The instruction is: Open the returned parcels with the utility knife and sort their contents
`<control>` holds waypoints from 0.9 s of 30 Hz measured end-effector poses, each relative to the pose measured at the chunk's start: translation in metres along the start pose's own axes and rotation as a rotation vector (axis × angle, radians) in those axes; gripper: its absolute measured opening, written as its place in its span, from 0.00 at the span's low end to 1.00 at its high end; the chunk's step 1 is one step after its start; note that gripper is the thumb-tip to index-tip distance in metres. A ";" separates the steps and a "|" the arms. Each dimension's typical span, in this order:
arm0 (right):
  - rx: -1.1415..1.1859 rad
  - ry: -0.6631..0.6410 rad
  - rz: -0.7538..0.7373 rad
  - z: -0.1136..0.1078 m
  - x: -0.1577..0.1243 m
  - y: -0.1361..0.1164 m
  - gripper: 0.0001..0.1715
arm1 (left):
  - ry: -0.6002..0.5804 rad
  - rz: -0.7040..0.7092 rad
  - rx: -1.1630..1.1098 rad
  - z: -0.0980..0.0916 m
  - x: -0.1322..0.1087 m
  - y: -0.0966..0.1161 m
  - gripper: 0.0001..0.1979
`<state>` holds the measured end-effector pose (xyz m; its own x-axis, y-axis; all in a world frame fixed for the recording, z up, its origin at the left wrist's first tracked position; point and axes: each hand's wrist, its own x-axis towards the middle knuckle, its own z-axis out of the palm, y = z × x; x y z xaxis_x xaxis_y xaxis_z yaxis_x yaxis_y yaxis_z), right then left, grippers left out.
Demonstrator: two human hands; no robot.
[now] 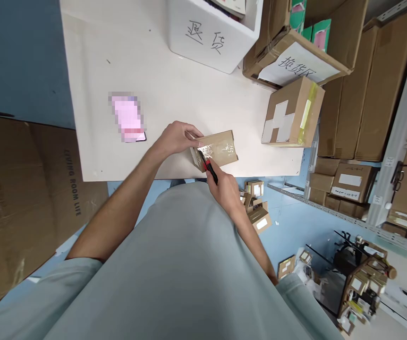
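Observation:
A small cardboard box (221, 147) with shiny clear tape on its top sits near the front edge of the white table (97, 160). My left hand (178, 138) grips the box at its left end, thumb on top and fingers bent around the far side. In my right hand (225, 189) is a red and black utility knife (210, 171), my fingers closed around its handle. Its tip points up and left, at the taped left part of the box near my left thumb. Whether the blade has cut into the tape I cannot tell.
A phone (141, 137), partly blurred out, lies left on the table. At the back stand a white bin (207, 38) and an open carton (299, 61); a taped box (292, 115) is at right. Shelves of cartons (352, 94) rise beyond. A large carton (29, 203) stands left.

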<state>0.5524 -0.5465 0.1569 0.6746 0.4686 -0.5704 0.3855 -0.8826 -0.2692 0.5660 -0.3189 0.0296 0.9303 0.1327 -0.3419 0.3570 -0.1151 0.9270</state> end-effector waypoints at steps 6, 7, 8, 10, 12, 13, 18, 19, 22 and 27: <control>-0.030 -0.023 0.050 -0.003 0.005 -0.015 0.32 | -0.030 -0.048 -0.031 -0.004 0.002 0.011 0.16; -0.028 -0.026 0.053 -0.005 0.004 -0.017 0.32 | -0.030 -0.056 -0.033 -0.004 0.002 0.013 0.17; -0.031 -0.031 0.058 -0.007 0.003 -0.020 0.32 | -0.027 -0.065 -0.035 -0.005 0.001 0.015 0.17; -0.045 -0.050 0.068 -0.012 0.003 -0.026 0.32 | -0.020 -0.089 -0.040 -0.004 0.000 0.017 0.17; -0.069 -0.084 0.081 -0.019 0.005 -0.032 0.32 | -0.011 -0.109 -0.045 -0.004 -0.001 0.017 0.17; -0.083 -0.103 0.087 -0.022 0.008 -0.036 0.32 | -0.004 -0.115 -0.046 -0.003 -0.001 0.017 0.17; -0.197 -0.172 0.131 -0.028 0.012 -0.051 0.30 | 0.039 -0.117 -0.022 0.000 -0.003 0.016 0.17; -0.228 -0.187 0.145 -0.027 0.010 -0.053 0.29 | 0.044 -0.112 -0.013 0.001 -0.004 0.016 0.16; -0.308 -0.223 0.171 -0.024 0.001 -0.057 0.30 | 0.059 -0.094 0.004 0.005 -0.008 0.018 0.14; -0.351 -0.263 0.188 -0.019 -0.005 -0.056 0.33 | 0.065 -0.086 0.013 0.011 -0.017 0.018 0.12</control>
<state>0.5395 -0.4989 0.1898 0.5885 0.2364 -0.7732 0.4916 -0.8639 0.1100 0.5577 -0.3341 0.0507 0.8891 0.2062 -0.4087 0.4366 -0.1135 0.8925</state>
